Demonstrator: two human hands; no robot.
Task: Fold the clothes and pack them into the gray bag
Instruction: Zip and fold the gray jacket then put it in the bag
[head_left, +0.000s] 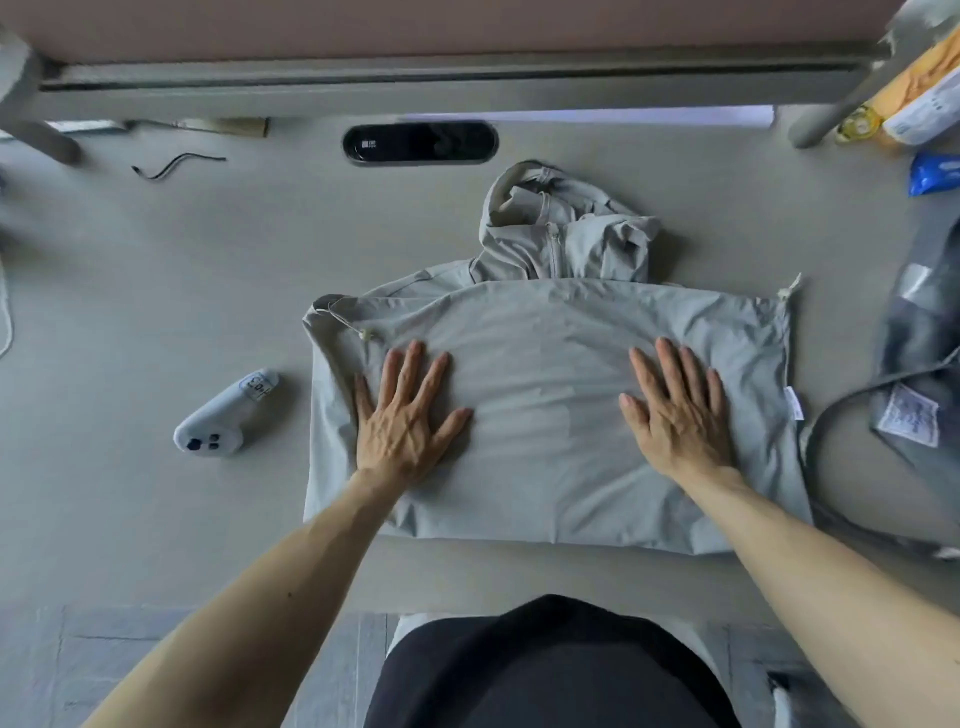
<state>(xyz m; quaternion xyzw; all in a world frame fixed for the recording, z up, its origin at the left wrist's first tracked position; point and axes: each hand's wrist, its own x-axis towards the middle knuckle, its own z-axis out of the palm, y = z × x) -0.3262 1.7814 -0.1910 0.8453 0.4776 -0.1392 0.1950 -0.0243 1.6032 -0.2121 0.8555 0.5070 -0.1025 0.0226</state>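
Observation:
A pale grey hooded jacket (545, 415) lies on the table in front of me, its lower part folded up over the body and its hood (550, 218) with the zip pointing away. My left hand (405, 415) presses flat on the left side of the folded part with fingers spread. My right hand (675, 410) presses flat on the right side the same way. The gray bag (919, 332) lies at the table's right edge, partly out of view, with a white label and a strap curving toward the jacket.
A white hand-held controller (223, 415) lies left of the jacket. A black oval device (421, 144) sits at the back centre, a thin black cable (176, 165) at the back left. Yellow and blue packets (930, 130) crowd the back right corner. The table's near edge (467, 597) runs just before my body.

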